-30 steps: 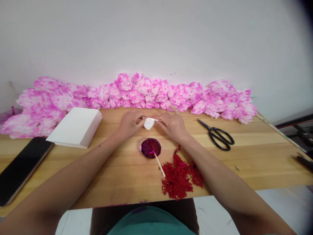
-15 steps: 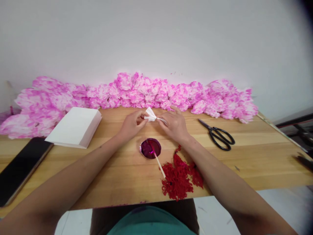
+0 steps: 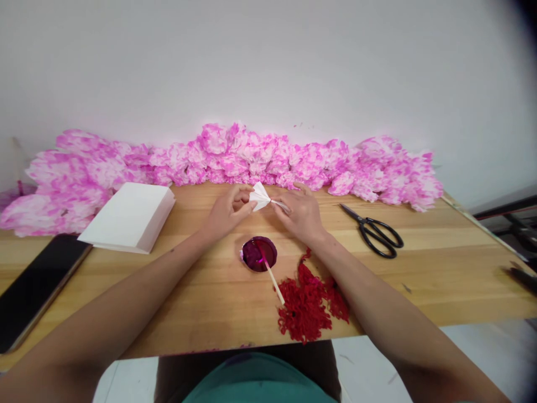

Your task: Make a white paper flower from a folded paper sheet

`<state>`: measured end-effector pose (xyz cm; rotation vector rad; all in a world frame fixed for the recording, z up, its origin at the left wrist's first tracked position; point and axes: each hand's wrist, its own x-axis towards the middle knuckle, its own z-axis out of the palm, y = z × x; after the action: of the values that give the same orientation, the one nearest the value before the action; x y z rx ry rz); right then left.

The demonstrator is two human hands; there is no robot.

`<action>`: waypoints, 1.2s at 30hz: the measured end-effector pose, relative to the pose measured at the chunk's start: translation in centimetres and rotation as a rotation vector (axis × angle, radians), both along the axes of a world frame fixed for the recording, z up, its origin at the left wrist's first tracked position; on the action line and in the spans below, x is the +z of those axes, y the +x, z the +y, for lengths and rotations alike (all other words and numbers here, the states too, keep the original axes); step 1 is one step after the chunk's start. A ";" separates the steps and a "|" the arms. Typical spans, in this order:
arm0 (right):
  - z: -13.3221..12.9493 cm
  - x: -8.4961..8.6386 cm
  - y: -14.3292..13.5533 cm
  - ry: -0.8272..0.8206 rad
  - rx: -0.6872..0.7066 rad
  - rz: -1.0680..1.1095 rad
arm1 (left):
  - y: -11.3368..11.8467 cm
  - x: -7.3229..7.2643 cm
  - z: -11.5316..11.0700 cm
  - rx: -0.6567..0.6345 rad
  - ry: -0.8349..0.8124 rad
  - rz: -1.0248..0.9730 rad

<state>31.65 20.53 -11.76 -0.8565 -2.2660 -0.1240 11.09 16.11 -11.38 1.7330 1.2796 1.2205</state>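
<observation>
Pinched by left hand and right hand, a small pleated white paper fan lies sideways above the pale wooden table, flared end leftward. Rightward, the table stays bare until black-handled metal scissors, well inside its right edge.

Soft, even, moderately bright light covered the frame; where it came from could not be told. The wall looked flat grey, with a faint pink tint just above the flowers. A small magenta glint shone on the liquid near the centre. Shadows were weak and soft-edged. The phone looked stretched at the lower left, the right edge was smeared, and blurred darkness filled the upper right corner.
</observation>
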 end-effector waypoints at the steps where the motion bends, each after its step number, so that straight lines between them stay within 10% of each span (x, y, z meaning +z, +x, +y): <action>1: 0.0 0.0 -0.1 -0.001 0.002 0.002 | 0.1 -0.1 0.0 -0.009 -0.006 0.004; 13: 0.0 -0.2 0.0 -0.018 -0.001 -0.005 | -0.1 -0.3 0.1 0.021 -0.028 -0.047; 36: -0.2 0.2 0.1 -0.069 0.068 -0.069 | -1.2 -0.2 0.4 0.150 0.464 0.733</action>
<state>31.75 20.38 -11.61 -0.8217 -2.3733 -0.0457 9.87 16.56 -11.61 2.6192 1.6376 1.0463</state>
